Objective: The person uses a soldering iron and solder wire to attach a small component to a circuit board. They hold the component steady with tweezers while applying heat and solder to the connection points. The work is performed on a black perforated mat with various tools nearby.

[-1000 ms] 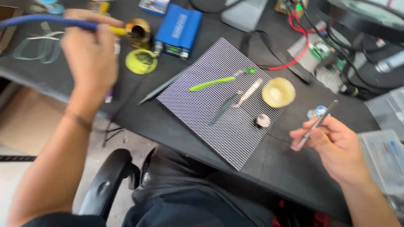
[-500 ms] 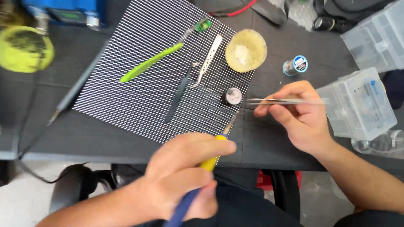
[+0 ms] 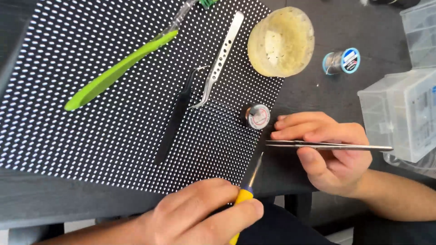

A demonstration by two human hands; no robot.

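Observation:
My left hand (image 3: 200,215) grips a soldering iron (image 3: 247,190) by its yellow collar, the thin tip pointing up at the lower right corner of a black panel with rows of white dots (image 3: 91,113). My right hand (image 3: 329,152) pinches a pair of silver tweezers (image 3: 327,146) held level, tips pointing left near the panel's right edge. A small round tin (image 3: 257,116) sits just above those tips.
On the panel lie a green-handled tool (image 3: 113,72), black tweezers (image 3: 175,120) and silver curved tweezers (image 3: 218,61). A yellowish round tub (image 3: 281,41), a solder spool (image 3: 341,61) and clear plastic boxes (image 3: 402,113) stand to the right on the dark table.
My left hand brought the soldering iron from the far left stand down to the panel's near corner. My right hand shifted the tweezers toward the panel edge. The view came closer.

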